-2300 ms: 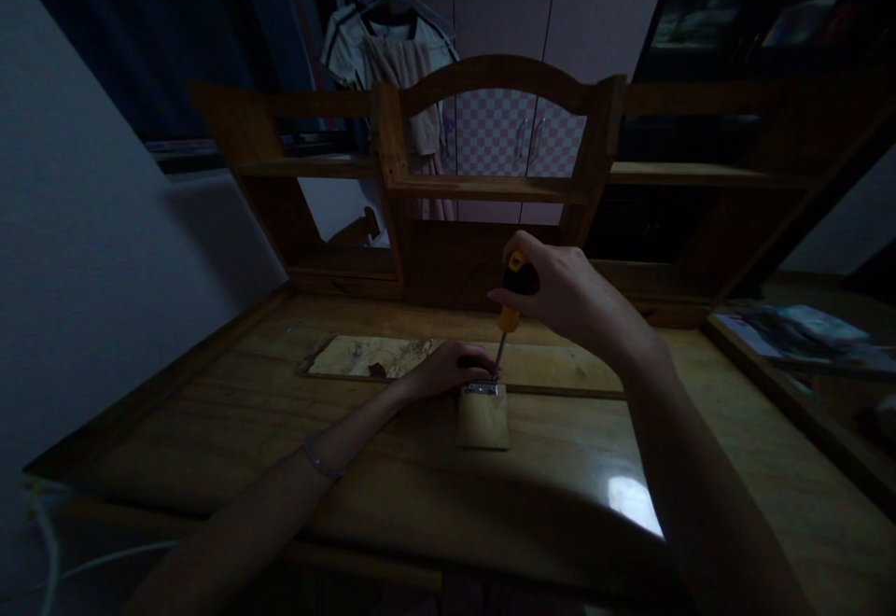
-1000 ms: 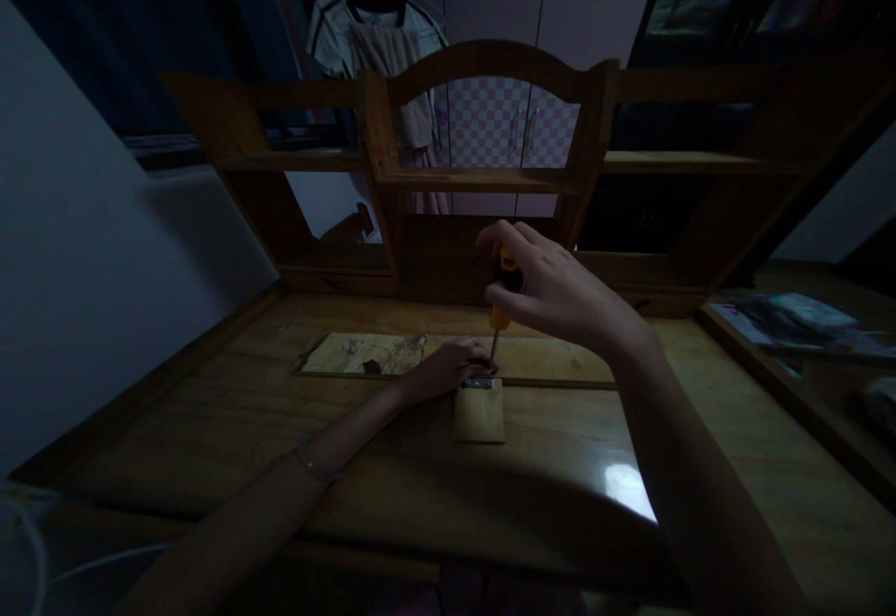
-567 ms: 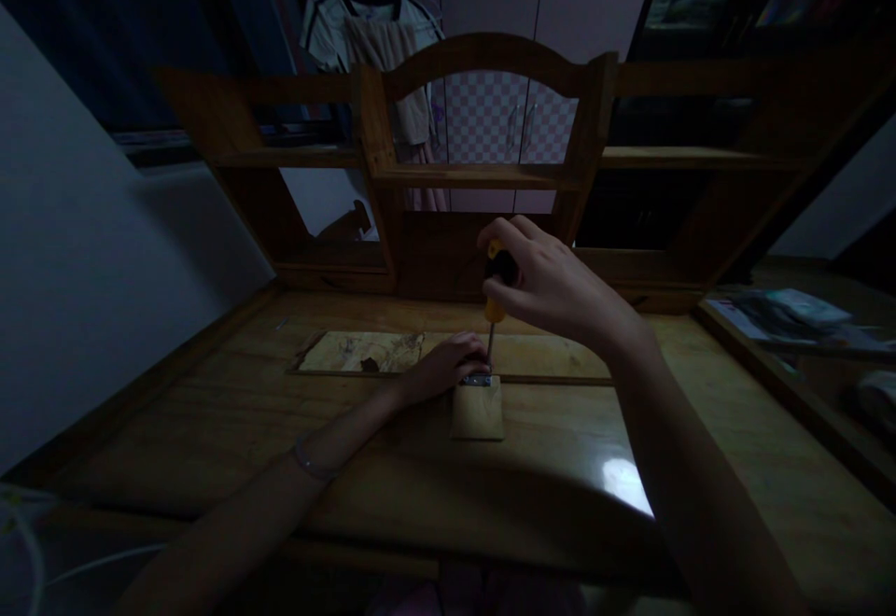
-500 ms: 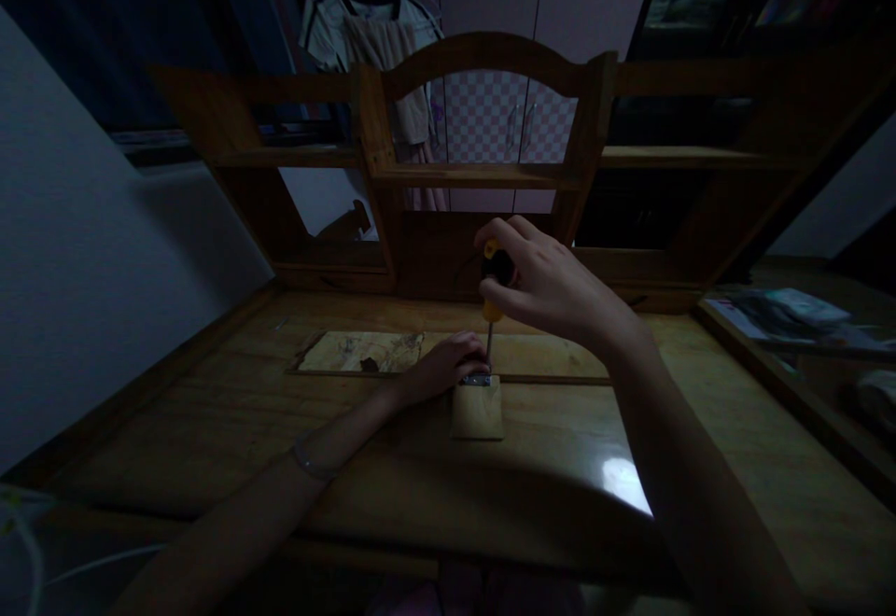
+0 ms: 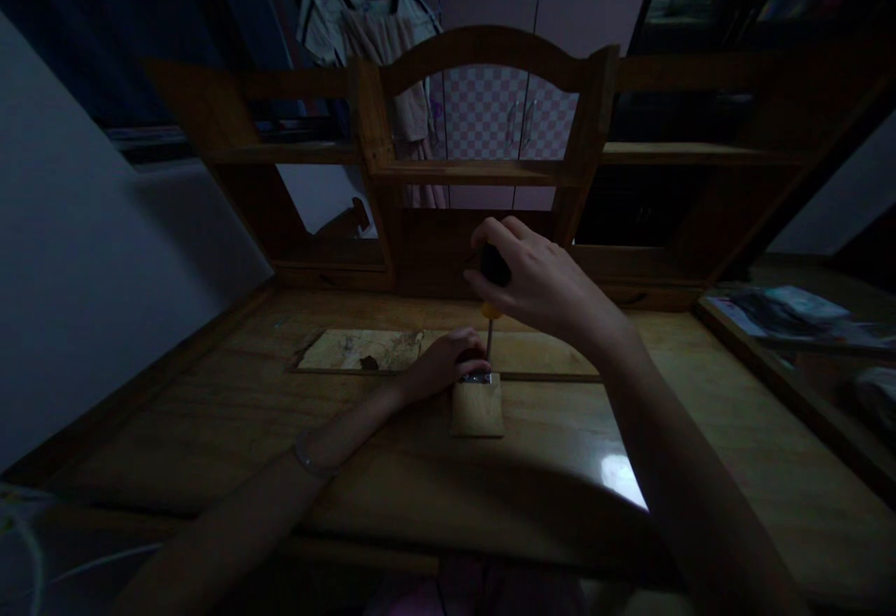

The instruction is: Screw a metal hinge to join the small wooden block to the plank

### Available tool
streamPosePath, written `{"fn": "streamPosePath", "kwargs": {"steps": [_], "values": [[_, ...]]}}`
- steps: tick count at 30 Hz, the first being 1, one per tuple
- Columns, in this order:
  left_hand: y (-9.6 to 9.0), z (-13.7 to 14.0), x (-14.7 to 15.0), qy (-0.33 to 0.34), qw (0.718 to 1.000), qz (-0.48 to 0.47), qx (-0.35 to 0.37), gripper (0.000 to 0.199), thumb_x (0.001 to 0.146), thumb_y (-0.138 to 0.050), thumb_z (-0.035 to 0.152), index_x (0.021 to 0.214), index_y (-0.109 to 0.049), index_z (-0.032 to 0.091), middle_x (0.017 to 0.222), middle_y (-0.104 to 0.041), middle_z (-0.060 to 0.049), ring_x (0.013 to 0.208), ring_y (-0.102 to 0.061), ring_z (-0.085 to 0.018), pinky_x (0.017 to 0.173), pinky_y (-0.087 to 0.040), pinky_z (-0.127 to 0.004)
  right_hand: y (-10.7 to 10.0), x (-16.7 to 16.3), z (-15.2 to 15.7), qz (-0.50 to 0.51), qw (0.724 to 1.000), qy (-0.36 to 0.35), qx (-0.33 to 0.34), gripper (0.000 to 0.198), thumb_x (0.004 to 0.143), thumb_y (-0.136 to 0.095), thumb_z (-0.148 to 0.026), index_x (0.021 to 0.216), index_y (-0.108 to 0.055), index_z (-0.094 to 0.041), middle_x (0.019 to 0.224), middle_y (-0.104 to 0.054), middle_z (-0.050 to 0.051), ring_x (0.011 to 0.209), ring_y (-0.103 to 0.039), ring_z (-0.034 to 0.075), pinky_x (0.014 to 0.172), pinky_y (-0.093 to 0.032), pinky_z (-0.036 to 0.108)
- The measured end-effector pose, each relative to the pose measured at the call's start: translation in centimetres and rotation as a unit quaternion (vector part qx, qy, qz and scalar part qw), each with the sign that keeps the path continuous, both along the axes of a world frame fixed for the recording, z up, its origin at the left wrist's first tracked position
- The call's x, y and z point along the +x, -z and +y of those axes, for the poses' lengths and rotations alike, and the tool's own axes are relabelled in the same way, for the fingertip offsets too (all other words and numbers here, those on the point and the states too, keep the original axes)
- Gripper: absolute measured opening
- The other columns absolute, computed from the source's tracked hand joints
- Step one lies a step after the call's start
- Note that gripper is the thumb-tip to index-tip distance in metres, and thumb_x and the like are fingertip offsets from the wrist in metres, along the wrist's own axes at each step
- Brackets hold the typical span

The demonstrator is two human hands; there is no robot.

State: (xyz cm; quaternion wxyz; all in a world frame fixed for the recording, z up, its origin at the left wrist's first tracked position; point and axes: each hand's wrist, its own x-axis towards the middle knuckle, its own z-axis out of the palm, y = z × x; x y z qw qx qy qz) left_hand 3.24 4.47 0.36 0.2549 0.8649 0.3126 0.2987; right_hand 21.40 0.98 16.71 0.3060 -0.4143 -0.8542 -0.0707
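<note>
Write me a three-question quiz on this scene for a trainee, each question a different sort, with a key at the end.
1. Multiple choice: What holds the screwdriver?
(a) the left hand alone
(b) the right hand alone
(c) both hands together

2. True or false: The small wooden block lies nearer the camera than the long board.

3. Fill in: A ____ circles the left forearm.

Key: 1: b. 2: True. 3: bracelet.

The desk (image 5: 553, 429) between the forearms (image 5: 651, 420) leaves room before the block (image 5: 477, 411); beyond it, left hand (image 5: 448, 361), right hand (image 5: 536, 278) and screwdriver (image 5: 492, 311) bar the way, then the shelf (image 5: 483, 174).
</note>
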Motion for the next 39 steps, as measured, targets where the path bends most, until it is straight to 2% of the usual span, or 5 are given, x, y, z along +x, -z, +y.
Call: {"fn": "streamPosePath", "kwargs": {"steps": [10,18,24,31,39], "values": [[0.83,0.64,-0.32,0.058,0.99,-0.064,-0.112,0.025,0.091,-0.057,0.018,0.112,-0.07,0.019,0.11,-0.073,-0.004,0.102,-0.068,-0.018,0.093,-0.051,-0.029,0.17,-0.18,0.16,0.017,1.0,-0.013,-0.002,0.03,0.09,-0.051,-0.021,0.12,-0.046,-0.022,0.119,-0.055,0.01,0.1,-0.059,0.025,0.088,-0.043,0.039],[0.26,0.15,-0.13,0.028,0.991,-0.075,-0.112,0.021,0.088,-0.061,0.017,0.104,-0.073,0.019,0.104,-0.075,-0.003,0.096,-0.07,-0.017,0.09,-0.053,-0.028,0.31,-0.13,0.34,0.019,1.0,0.018,0.002,0.026,0.094,-0.051,-0.036,0.114,-0.048,-0.02,0.109,-0.059,0.01,0.094,-0.06,0.025,0.084,-0.043,0.038],[0.33,0.24,-0.17,0.009,0.994,-0.066,-0.085,0.018,0.087,-0.064,0.017,0.101,-0.074,0.019,0.1,-0.074,-0.004,0.095,-0.068,-0.017,0.089,-0.051,-0.028,0.22,0.15,0.57,0.028,0.999,-0.019,-0.007,0.025,0.088,-0.053,-0.024,0.113,-0.048,-0.021,0.111,-0.058,0.008,0.096,-0.058,0.024,0.087,-0.043,0.038],[0.29,0.54,-0.29,0.027,0.997,-0.038,-0.055,0.02,0.089,-0.063,0.018,0.105,-0.074,0.02,0.102,-0.072,-0.005,0.097,-0.065,-0.018,0.09,-0.049,-0.029,0.3,-0.05,0.55,0.026,1.0,-0.013,-0.01,0.026,0.091,-0.052,-0.031,0.115,-0.048,-0.021,0.11,-0.057,0.009,0.094,-0.058,0.025,0.086,-0.044,0.039],[0.06,0.73,-0.27,0.055,0.997,-0.015,-0.052,0.017,0.091,-0.059,0.019,0.099,-0.074,0.019,0.101,-0.067,-0.006,0.099,-0.063,-0.018,0.09,-0.047,-0.028,0.0,-0.03,0.15,0.026,0.999,-0.04,-0.017,0.032,0.085,-0.052,-0.021,0.117,-0.047,-0.022,0.117,-0.055,0.009,0.098,-0.058,0.025,0.087,-0.043,0.038]]}}
